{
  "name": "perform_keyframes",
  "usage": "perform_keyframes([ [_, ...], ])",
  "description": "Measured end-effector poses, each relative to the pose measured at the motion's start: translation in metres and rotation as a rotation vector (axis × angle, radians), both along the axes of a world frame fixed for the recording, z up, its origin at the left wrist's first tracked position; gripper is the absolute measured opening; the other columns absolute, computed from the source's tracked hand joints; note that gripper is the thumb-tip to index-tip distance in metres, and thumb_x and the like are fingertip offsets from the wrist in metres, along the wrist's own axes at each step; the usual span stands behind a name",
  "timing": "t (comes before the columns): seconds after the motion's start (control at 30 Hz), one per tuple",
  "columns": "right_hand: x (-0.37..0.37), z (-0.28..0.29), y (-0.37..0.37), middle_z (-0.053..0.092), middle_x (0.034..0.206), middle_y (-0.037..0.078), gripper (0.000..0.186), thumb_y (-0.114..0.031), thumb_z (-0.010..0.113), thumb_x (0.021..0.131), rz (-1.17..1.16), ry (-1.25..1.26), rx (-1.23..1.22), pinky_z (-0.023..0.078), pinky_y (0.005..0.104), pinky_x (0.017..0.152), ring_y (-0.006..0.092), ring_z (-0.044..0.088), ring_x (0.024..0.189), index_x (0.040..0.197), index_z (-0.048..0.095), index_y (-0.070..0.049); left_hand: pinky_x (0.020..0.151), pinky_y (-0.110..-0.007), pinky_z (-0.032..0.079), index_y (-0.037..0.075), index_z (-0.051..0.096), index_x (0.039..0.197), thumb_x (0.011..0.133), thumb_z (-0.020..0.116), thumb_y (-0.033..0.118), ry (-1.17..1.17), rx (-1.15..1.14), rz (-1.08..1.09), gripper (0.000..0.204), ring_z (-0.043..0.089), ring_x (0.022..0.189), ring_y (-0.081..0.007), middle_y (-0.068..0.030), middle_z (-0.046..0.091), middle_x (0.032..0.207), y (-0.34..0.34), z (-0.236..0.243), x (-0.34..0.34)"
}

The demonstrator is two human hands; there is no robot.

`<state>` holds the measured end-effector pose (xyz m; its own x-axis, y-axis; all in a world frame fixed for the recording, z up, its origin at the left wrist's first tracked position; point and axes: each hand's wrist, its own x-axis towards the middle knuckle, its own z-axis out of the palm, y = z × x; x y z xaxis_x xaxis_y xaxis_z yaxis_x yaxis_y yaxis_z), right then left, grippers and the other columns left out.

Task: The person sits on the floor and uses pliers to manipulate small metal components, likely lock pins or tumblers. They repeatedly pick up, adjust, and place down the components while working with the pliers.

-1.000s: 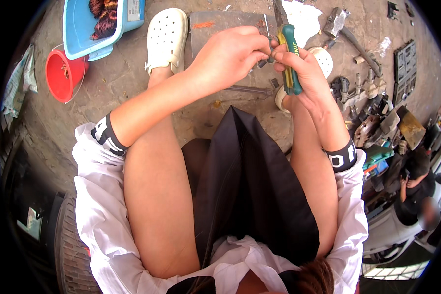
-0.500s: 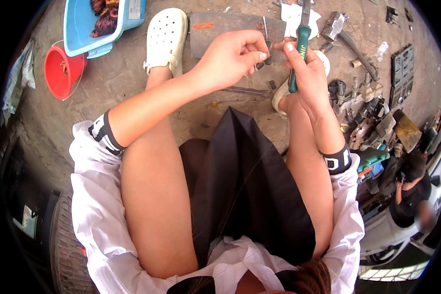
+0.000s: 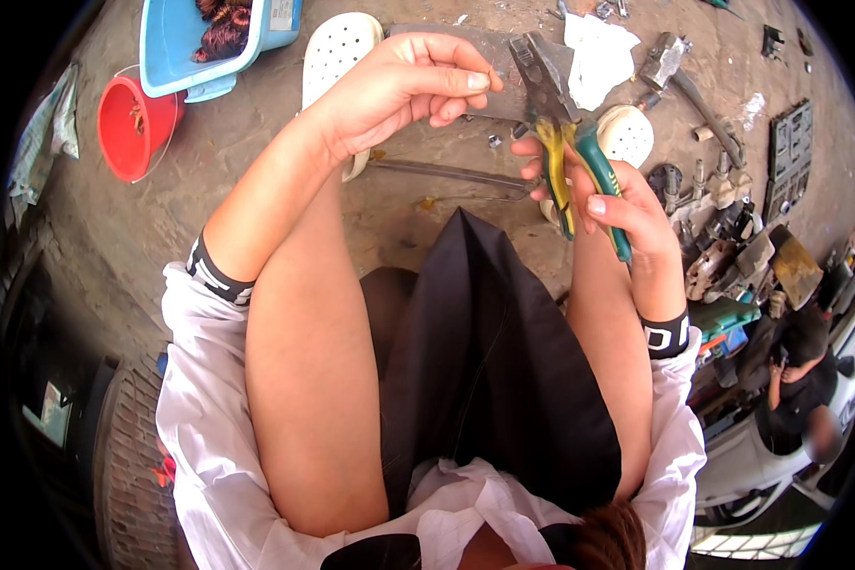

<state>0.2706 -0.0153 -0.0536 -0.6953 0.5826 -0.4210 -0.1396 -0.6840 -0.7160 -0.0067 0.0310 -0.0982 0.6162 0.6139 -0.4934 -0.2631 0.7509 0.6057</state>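
My left hand (image 3: 399, 90) is up over the ground, its thumb and forefinger pinched together. Whatever lies between those fingertips is too small to make out. To its right, my right hand (image 3: 639, 209) holds a pair of pliers (image 3: 548, 85) with green and yellow handles. The handles are spread apart, and the dark jaws point away from me, a little to the left. A dark flat plate (image 3: 446, 43) lies on the ground beyond and beneath both hands, partly covered by them.
A white cloth or paper (image 3: 600, 62) lies behind the pliers. Right of it are a hammer (image 3: 693, 95), a black tool tray (image 3: 788, 157) and assorted metal parts (image 3: 717, 185). A blue basin (image 3: 195, 71) and red bucket (image 3: 128, 133) stand at the left. Another person (image 3: 798, 380) is far right.
My hands have moved apart. The pliers, earlier seen nearly edge-on in my right hand, have come lower and turned so both handles and the jaws show. My left hand has shifted left and away.
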Motion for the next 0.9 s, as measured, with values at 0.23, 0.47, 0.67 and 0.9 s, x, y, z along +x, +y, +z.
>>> perform_keyframes([
  [0.23, -0.003, -0.003, -0.003, 0.047, 0.136, 0.031, 0.028, -0.021, 0.064, 0.085, 0.037, -0.041, -0.038, 0.046, 0.0407, 0.097, 0.0288, 0.053, 0.121, 0.067, 0.051, -0.004, 0.053, -0.017, 0.04, 0.001, 0.067, 0.096, 0.09, 0.067, 0.014, 0.012, 0.053, -0.04, 0.014, 0.054, 0.062, -0.0031, -0.0018, 0.066, 0.079, 0.0, 0.001, -0.002],
  [0.47, -0.003, -0.005, -0.002, 0.053, 0.127, 0.03, 0.026, -0.021, 0.065, 0.082, 0.058, 0.055, -0.111, 0.047, 0.0338, 0.084, 0.0217, 0.056, 0.095, 0.068, 0.05, -0.004, 0.053, -0.018, 0.042, 0.002, 0.067, 0.095, 0.089, 0.068, 0.014, -0.021, 0.021, -0.107, 0.013, 0.055, 0.062, -0.0041, -0.0015, 0.065, 0.081, 0.0, -0.006, -0.007],
  [0.67, -0.003, -0.003, -0.003, 0.056, 0.115, 0.022, 0.026, -0.021, 0.065, 0.082, -0.022, 0.118, -0.178, 0.044, 0.0301, 0.076, 0.019, 0.052, 0.086, 0.068, 0.049, -0.005, 0.054, -0.019, 0.043, 0.003, 0.068, 0.094, 0.089, 0.068, 0.014, -0.022, -0.041, -0.156, 0.013, 0.056, 0.062, -0.0045, -0.0022, 0.066, 0.081, -0.004, -0.012, -0.005],
  [0.9, -0.016, -0.003, 0.0, 0.053, 0.119, 0.021, 0.014, -0.012, 0.069, 0.083, 0.073, -0.608, 0.571, 0.044, 0.0378, 0.091, 0.0291, 0.052, 0.111, 0.083, 0.064, 0.001, 0.05, -0.02, 0.042, 0.002, 0.067, 0.087, 0.085, 0.066, 0.01, 0.425, 0.196, 0.003, 0.008, 0.053, 0.056, -0.0034, 0.0011, 0.061, 0.07, -0.005, 0.004, 0.005],
])
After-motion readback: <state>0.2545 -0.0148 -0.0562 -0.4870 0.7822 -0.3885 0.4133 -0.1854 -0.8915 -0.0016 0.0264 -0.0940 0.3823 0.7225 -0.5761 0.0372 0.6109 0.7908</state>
